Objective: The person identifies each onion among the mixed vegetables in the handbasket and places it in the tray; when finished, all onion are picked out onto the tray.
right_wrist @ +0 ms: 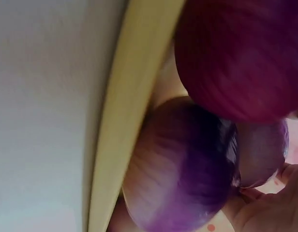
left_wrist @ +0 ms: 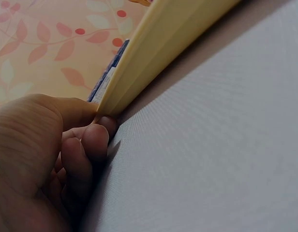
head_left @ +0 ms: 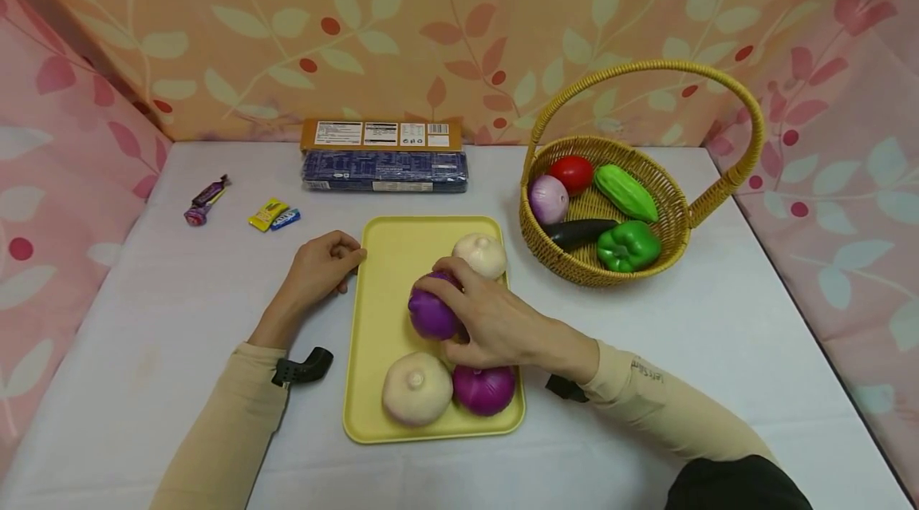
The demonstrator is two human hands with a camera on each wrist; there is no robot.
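Observation:
My left hand (head_left: pixel 325 266) pinches the left rim of a yellow tray (head_left: pixel 384 255); in the left wrist view the thumb (left_wrist: pixel 76 111) lies at the rim with curled fingers below it. My right hand (head_left: pixel 495 318) grips a purple onion (head_left: pixel 433 309) over the tray's middle. Beside it on the tray lie a second purple onion (head_left: pixel 484 392) and two whitish garlic bulbs, one large at the front (head_left: pixel 416 390), the other at the far right (head_left: pixel 479 255). In the right wrist view another purple-and-pale onion (right_wrist: pixel 180 169) shows near the rim; my hand hides it from above.
To the right stands a tall-handled wicker basket (head_left: pixel 603 277) with a tomato, onion, eggplant, green pepper and a ridged green vegetable. Blue and brown packages (head_left: pixel 384 171) lie at the back. Wrapped candies (head_left: pixel 269 215) and a purple-wrapped sweet (head_left: pixel 207 200) lie to the left.

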